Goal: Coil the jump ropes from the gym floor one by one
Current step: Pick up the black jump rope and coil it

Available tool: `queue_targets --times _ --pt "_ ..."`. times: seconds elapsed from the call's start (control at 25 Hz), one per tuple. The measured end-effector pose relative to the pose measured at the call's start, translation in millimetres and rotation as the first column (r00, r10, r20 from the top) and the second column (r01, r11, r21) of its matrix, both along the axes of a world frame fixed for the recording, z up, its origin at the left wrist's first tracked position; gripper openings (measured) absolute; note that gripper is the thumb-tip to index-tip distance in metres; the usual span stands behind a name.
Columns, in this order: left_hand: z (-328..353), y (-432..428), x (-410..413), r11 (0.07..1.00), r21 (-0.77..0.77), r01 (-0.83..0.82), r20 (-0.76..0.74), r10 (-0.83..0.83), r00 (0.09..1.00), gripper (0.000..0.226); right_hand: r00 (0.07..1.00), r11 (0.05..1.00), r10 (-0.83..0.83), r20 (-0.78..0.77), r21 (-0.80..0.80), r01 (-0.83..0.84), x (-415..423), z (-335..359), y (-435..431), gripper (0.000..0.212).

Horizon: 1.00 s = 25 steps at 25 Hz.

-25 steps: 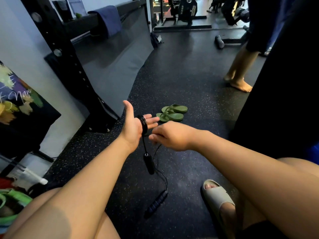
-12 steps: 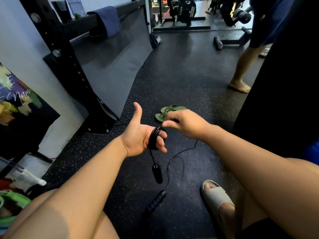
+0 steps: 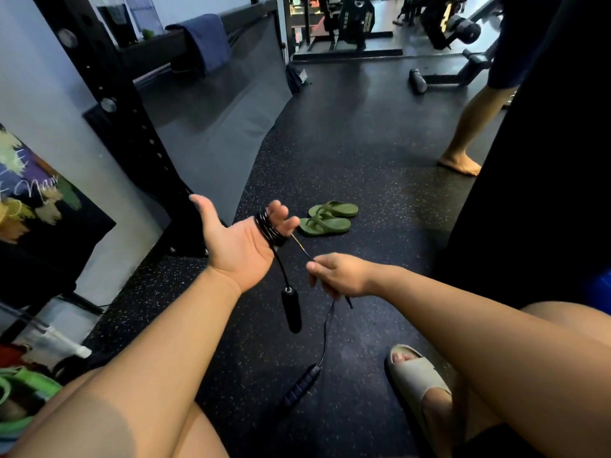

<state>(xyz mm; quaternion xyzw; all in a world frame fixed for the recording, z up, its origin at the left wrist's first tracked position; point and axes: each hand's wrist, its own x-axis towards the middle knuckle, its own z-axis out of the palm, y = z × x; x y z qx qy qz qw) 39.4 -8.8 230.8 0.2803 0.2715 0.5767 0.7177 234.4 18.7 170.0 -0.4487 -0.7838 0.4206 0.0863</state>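
Observation:
A black jump rope is wound in several turns point(image 3: 268, 230) around the fingers of my left hand point(image 3: 239, 239), which is held palm up with the thumb spread. One black handle point(image 3: 291, 309) hangs below that hand on a short length of cord. My right hand point(image 3: 339, 274) pinches the thin cord a little right of the coil, pulling it taut. From there the cord drops to the second handle point(image 3: 299, 390), which lies on the speckled black gym floor point(image 3: 347, 143).
A pair of green flip-flops point(image 3: 329, 218) lies just beyond my hands. My foot in a beige slide point(image 3: 418, 380) rests at lower right. Another person's bare leg point(image 3: 463, 150) stands far right, beside a dark hanging mass. A black rack upright point(image 3: 125, 127) and grey mat stand left.
My right hand has come down and back toward me from above the coil, drawing the cord taut. My left hand has turned more palm-up with its fingers straightened.

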Motion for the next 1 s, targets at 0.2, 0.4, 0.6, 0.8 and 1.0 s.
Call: queue_targets --times 0.2,0.4,0.6,0.8,1.0 --pt "-8.5 9.5 -0.6 0.982 -0.002 -0.19 -0.112 0.189 0.976 0.12 0.949 0.968 0.198 0.247 0.106 -0.229 -6.7 27.9 -12.0 0.032" --pt "-16.2 8.5 10.3 0.993 -0.077 -0.094 -0.539 0.038 0.842 0.121 0.942 0.829 0.194 0.272 0.468 -0.306 -13.3 54.0 -12.6 0.03" --pt "-11.6 -4.4 16.1 0.927 -0.221 0.303 -0.646 -0.372 0.666 0.131 0.978 0.7 0.039 0.203 0.693 -0.172 3.6 74.5 -0.6 0.034" --pt "-11.1 -4.9 14.1 0.852 -0.294 0.434 -0.56 -0.522 0.644 0.128 0.995 0.749 0.06 0.079 0.656 -0.097 17.1 66.6 15.0 0.03" --pt "-2.2 -7.8 7.0 0.844 -0.239 0.481 -0.418 -0.536 0.733 0.123 0.986 0.765 0.154 -0.061 0.639 -0.08 16.8 47.5 25.8 0.025"
